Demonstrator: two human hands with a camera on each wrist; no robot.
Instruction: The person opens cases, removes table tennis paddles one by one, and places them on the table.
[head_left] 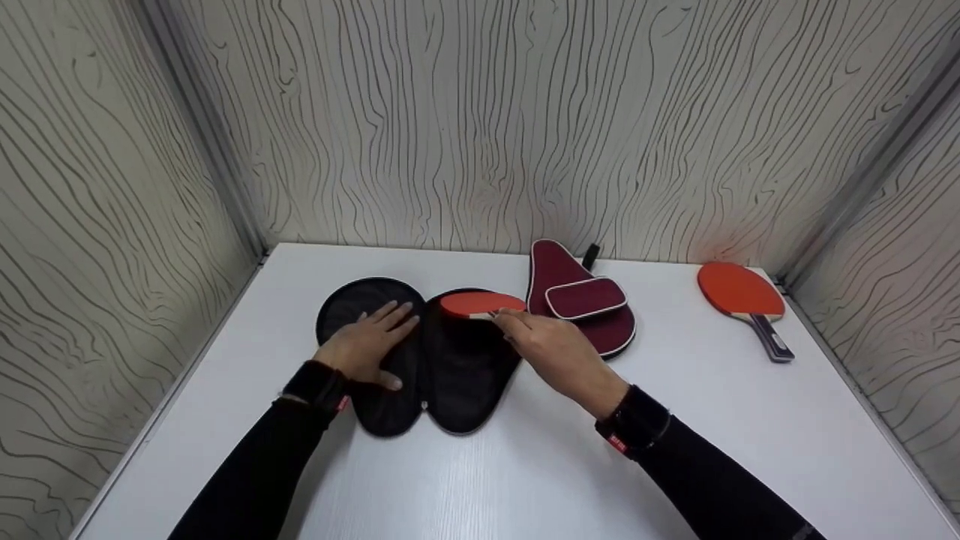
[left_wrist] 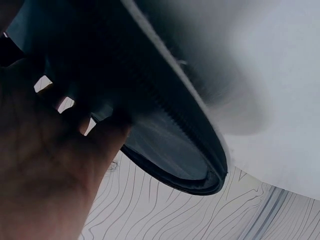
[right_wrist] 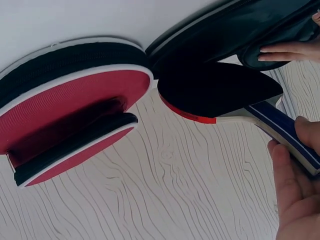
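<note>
Fingers of the left hand (head_left: 366, 349): straight and spread, gripping nothing, rested on the left half of a black case (head_left: 454, 379), left of centre in the head view. Case: opened out in two joined halves, narrow ends toward the bottom of the frame, zip pull (head_left: 424, 406) between them; its zipped rim crossed the left wrist view diagonally. One table tennis bat (head_left: 484, 304), at frame centre: held over the upper part of the case's right half, red face up, black face visible in the right wrist view; contact with the case could not be told. Right hand (head_left: 559, 352), just right of centre: thumb and fingers closed around that bat's handle. One maroon case (head_left: 559, 271), behind the right hand: white piping, front pocket (head_left: 586, 298), wide end toward the lower right; short black strap (head_left: 591, 256) at its upper right. One second bat (head_left: 739, 291), right side of the frame: red face up, handle pointing lower right, lying on the white table (head_left: 675, 420), well apart from the rest. Both forearms: black sleeves (head_left: 727, 480), dark wrist bands (head_left: 636, 420).
</note>
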